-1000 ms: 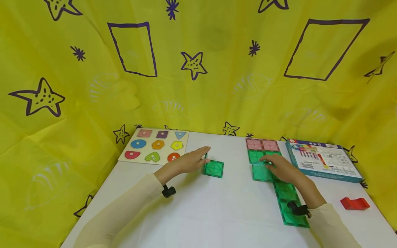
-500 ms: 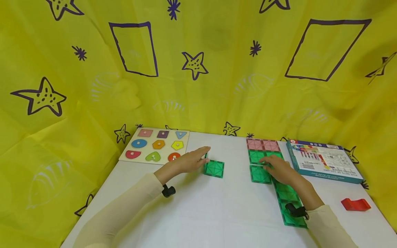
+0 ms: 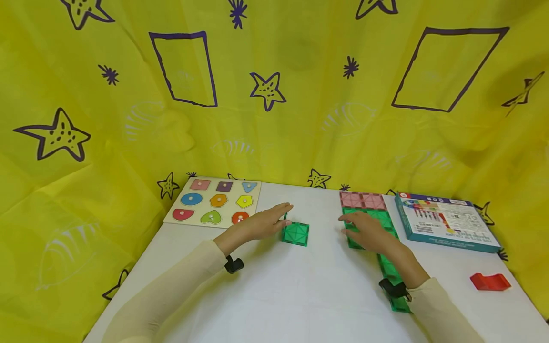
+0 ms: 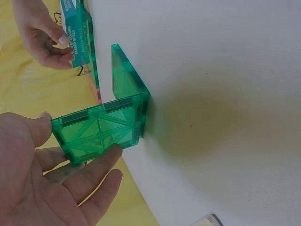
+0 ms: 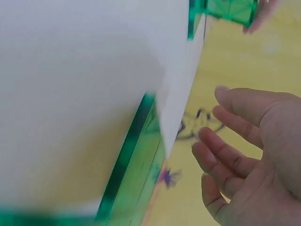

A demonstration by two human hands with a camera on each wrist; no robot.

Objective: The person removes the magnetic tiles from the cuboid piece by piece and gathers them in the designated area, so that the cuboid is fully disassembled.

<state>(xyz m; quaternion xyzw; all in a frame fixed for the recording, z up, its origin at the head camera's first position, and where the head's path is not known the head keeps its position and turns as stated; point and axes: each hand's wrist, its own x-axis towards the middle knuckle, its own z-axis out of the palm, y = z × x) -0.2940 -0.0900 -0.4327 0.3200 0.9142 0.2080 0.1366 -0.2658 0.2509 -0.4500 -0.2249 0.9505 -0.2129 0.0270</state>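
My left hand (image 3: 262,224) pinches a green magnetic tile (image 4: 96,132) between thumb and fingers. That tile stands upright, edge to edge with a second green magnetic tile (image 3: 296,234) lying flat on the table. In the head view the upright one is mostly hidden behind the hand. Over the left end of the flat tile pattern hovers my right hand (image 3: 368,231), its fingers loosely bent and holding nothing. Beneath it, green magnetic tiles (image 3: 379,219) form a block and a strip towards me, partly covered by the hand and wrist. Pink magnetic tiles (image 3: 362,200) join the block's far edge.
A wooden shape puzzle board (image 3: 214,200) lies at the back left. At the back right is a flat printed box (image 3: 446,221), with a red curved block (image 3: 490,281) in front of it. A yellow patterned cloth (image 3: 274,138) hangs behind the white table (image 3: 257,305).
The right hand has lowered a green tile beside the block, let it go, and shifted left over it. My left hand stays in place with its tile.
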